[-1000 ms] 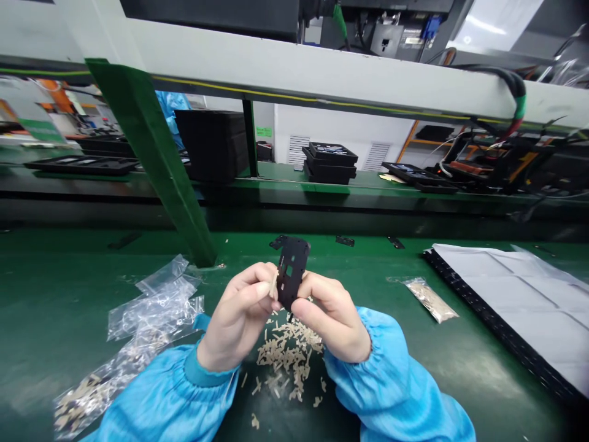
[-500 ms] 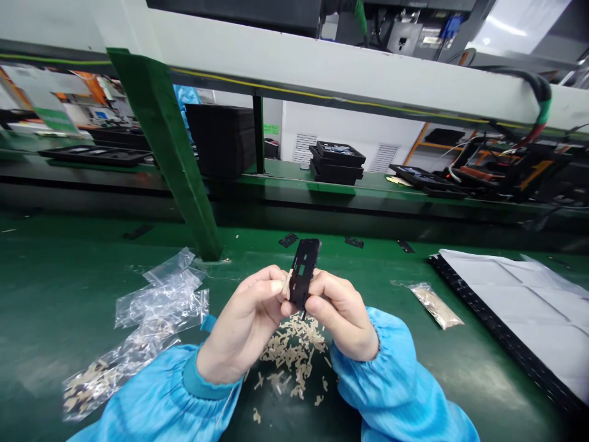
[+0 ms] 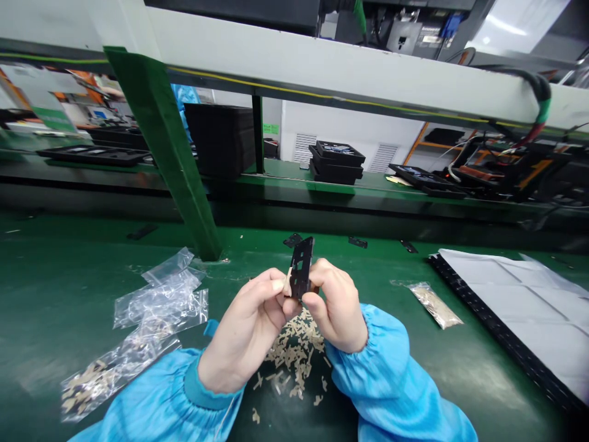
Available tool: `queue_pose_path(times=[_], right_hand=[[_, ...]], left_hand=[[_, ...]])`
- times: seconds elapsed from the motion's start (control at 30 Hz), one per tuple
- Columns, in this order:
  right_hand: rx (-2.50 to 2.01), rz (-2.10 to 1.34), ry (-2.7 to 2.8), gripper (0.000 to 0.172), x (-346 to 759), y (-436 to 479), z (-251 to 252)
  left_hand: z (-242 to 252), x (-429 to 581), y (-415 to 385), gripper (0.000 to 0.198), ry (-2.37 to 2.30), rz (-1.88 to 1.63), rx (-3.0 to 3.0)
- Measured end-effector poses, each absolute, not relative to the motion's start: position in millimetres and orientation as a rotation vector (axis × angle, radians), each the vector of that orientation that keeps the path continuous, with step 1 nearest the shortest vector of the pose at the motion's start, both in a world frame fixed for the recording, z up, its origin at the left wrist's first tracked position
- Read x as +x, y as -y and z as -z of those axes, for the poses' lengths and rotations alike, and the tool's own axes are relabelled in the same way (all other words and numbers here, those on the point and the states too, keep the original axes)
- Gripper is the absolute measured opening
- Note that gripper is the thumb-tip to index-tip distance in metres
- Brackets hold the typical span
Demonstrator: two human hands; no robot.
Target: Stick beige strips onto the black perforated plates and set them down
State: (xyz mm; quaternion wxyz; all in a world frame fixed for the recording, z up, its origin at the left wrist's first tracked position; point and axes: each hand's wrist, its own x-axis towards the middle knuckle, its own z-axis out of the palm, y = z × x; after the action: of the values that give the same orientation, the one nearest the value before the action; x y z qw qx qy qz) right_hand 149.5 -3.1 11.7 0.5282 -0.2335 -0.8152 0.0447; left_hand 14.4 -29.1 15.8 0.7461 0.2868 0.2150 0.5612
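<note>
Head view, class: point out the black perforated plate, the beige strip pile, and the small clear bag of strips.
Black perforated plate (image 3: 301, 268): head view, its middle.
Beige strip pile (image 3: 294, 345): head view, its centre.
Small clear bag of strips (image 3: 435, 305): head view, its middle.

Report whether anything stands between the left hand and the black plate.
Only a small beige strip, pinched by the left hand, sits between those fingers and the black plate.
</note>
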Motion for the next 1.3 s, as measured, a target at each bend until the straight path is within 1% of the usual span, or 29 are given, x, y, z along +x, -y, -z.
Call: queue_pose_path(times=[0.07, 0.17, 0.27, 0.33, 0.43, 0.57, 0.7, 0.8, 0.9, 1.03, 1.17, 1.3], right_hand=[[-0.592, 0.035, 1.933, 0.026, 148, 2, -10], [-0.604, 0.209, 1.898, 0.018, 147, 0, -7], [-0.605, 0.221, 1.898, 0.013, 146, 1, -5], [-0.596, 0.158, 1.911, 0.013, 145, 4, -6], [-0.538, 0.028, 1.895, 0.018, 143, 10, -8], [-0.449, -0.232, 1.89, 0.023, 141, 20, -13], [-0.422, -0.438, 1.9, 0.017, 142, 24, -19], [-0.393, -0.495, 1.932, 0.011, 144, 24, -22], [-0.373, -0.525, 1.954, 0.01, 146, 23, -23], [-0.409, -0.662, 1.937, 0.015, 149, 21, -22], [-0.547, -0.862, 1.806, 0.024, 153, 14, -18], [-0.475, -1.123, 1.649, 0.03, 153, 7, -12]], left_hand=[[-16, 16, 29, 0.017, -0.46, -1.239, 0.604], [-16, 18, 30, 0.017, -0.468, -1.245, 0.592], [-17, 18, 31, 0.017, -0.497, -1.244, 0.632], [-17, 17, 31, 0.016, -0.493, -1.249, 0.693], [-16, 14, 30, 0.017, -0.442, -1.272, 0.817], [-14, 12, 27, 0.016, -0.388, -1.302, 0.883], [-13, 12, 26, 0.016, -0.369, -1.326, 0.926], [-14, 12, 27, 0.016, -0.363, -1.33, 0.977], [-14, 12, 26, 0.016, -0.369, -1.346, 1.015], [-12, 9, 24, 0.016, -0.419, -1.399, 1.084], [-11, 5, 28, 0.017, -0.623, -1.539, 1.345], [-11, 4, 36, 0.016, -0.808, -1.631, 1.556]])
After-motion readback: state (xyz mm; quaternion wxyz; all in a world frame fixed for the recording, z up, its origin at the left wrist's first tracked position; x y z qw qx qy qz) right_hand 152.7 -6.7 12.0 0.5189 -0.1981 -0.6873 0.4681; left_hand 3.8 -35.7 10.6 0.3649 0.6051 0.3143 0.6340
